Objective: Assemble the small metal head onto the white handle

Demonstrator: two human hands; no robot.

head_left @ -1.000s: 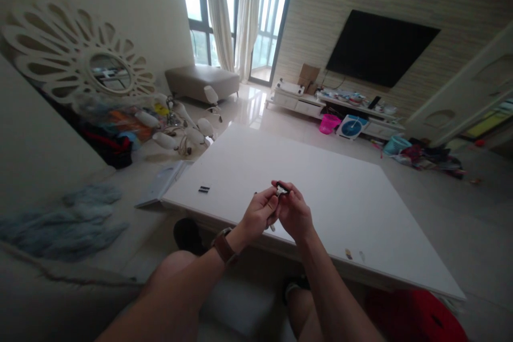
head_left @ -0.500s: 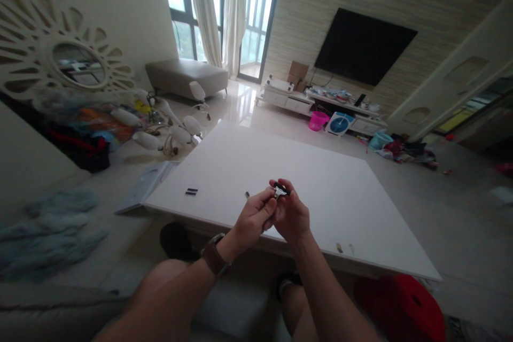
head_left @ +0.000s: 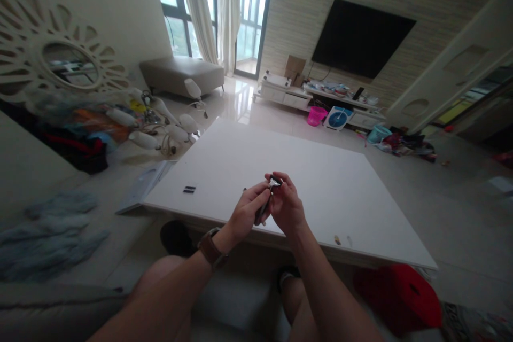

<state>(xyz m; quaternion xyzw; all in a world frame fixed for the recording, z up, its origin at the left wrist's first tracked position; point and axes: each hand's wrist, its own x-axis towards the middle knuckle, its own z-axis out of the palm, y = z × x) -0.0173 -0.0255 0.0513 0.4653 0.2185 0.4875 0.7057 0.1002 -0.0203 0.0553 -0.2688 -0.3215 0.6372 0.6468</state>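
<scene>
Over the near part of the white table (head_left: 320,181), my two hands meet around a small razor-like tool. This razor (head_left: 274,183) has a silver neck, a black head and a dark handle slanting down toward me. My left hand (head_left: 245,212) is closed around the handle, thumb on top. The fingers of my right hand (head_left: 289,208) are curled around the black head from the far right side. Its grip is partly hidden. Two short black strips (head_left: 189,189) lie side by side on the table to the left. A small brownish piece (head_left: 337,240) rests near the front edge.
A red item (head_left: 401,299) sits below the table's right front corner. Left of the table are a lamp with several white shades (head_left: 144,140), heaped bags (head_left: 96,123) and a grey-green cloth (head_left: 52,224) on the floor. A low TV cabinet (head_left: 280,95) stands across the room.
My hands have turned slightly, and the razor's dark handle now shows below my left fingers. The view has shifted a little; the things on the table lie as before.
</scene>
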